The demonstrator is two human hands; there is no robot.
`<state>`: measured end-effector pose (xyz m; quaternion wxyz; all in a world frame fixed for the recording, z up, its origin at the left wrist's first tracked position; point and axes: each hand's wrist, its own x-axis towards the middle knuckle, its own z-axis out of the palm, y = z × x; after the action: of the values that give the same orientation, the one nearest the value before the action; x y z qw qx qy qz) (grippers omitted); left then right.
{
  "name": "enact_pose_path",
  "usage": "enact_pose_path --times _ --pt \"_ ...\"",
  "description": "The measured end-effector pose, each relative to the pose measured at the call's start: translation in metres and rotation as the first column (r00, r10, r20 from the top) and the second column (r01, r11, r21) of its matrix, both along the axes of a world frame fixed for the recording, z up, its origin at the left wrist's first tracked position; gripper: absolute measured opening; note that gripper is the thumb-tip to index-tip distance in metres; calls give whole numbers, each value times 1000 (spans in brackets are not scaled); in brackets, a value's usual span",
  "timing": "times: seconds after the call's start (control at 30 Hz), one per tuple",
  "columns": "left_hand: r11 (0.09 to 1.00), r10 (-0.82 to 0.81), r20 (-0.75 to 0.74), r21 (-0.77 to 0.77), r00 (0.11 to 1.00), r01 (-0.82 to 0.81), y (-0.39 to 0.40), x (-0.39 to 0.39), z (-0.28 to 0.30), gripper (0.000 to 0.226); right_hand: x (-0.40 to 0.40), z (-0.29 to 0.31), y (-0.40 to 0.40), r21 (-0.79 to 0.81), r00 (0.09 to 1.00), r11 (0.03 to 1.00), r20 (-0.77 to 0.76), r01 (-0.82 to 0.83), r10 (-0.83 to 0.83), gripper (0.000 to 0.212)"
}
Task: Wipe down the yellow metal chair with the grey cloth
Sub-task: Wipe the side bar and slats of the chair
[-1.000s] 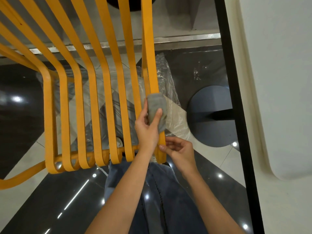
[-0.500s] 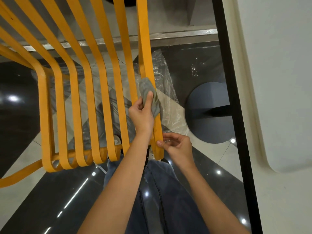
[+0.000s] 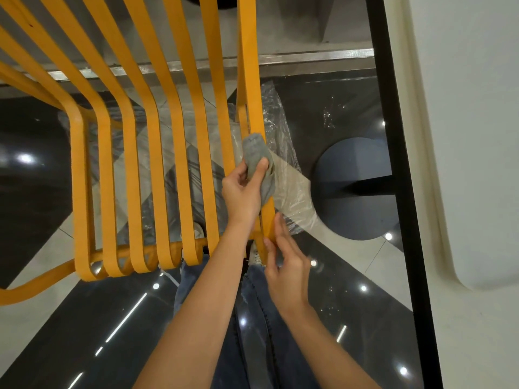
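The yellow metal chair (image 3: 157,164) fills the left and centre, its flat slats running away from me and curling over a crossbar near my legs. My left hand (image 3: 242,192) presses the grey cloth (image 3: 257,155) against the rightmost slat, thumb on top of the bunched cloth. My right hand (image 3: 286,265) sits at the lower end of that same slat, fingertips touching its edge, fingers loosely spread.
A crumpled clear plastic sheet (image 3: 292,192) lies on the glossy dark and grey tiled floor under the slats. A round dark table base (image 3: 354,189) stands at the right, below a black-edged white tabletop (image 3: 460,136). My jeans (image 3: 252,332) are below.
My left hand slid the cloth up the rightmost slat, away from me. My right hand loosened its pinch at the slat's lower end and now only touches it.
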<state>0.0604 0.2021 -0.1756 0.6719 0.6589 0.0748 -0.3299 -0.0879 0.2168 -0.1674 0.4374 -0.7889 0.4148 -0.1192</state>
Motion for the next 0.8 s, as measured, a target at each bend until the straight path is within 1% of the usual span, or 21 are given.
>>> enact_pose_path --times 0.1,0.17,0.2,0.27,0.37,0.43,0.47,0.53,0.6,0.63,0.67,0.77,0.8 --pt "994 -108 -44 -36 993 107 22 -22 6 36 -1 -3 -4 -12 999 1000 47 -1 1 54" --pt "989 -143 -53 -39 988 142 38 -41 9 35 -1 0 -7 69 996 997 77 38 -43 55" --pt "990 -138 -43 -29 989 137 40 -46 10 33 -2 1 -8 136 992 988 90 71 -83 56" --pt "995 -102 25 15 995 101 26 -35 11 27 0 3 -7 285 977 947 107 150 -187 56" --pt "998 -44 100 55 994 39 -13 8 4 23 4 4 -5 410 951 885 110 220 -288 53" --pt "998 -30 135 64 990 22 -22 25 -1 26 5 5 -8 481 938 842 104 243 -330 52" --pt "998 -38 123 56 992 31 -18 23 -1 27 6 5 -10 512 932 821 98 253 -348 51" --pt "996 -90 46 19 995 89 3 2 3 29 8 8 -12 554 920 787 89 272 -381 50" --pt "991 -129 -54 -28 990 127 28 -26 7 35 10 11 -13 548 917 787 84 284 -390 49" --pt "991 -129 -74 -33 989 127 35 -34 8 36 11 12 -13 542 917 789 81 290 -392 50" --pt "992 -126 -56 -18 990 125 36 -36 8 35 12 12 -14 541 915 787 74 297 -396 51" --pt "992 -102 107 90 989 93 16 -20 4 23 13 11 -16 543 917 784 61 301 -395 49" --pt "989 -79 145 139 986 59 9 -14 3 30 12 10 -17 544 918 786 66 295 -390 48"
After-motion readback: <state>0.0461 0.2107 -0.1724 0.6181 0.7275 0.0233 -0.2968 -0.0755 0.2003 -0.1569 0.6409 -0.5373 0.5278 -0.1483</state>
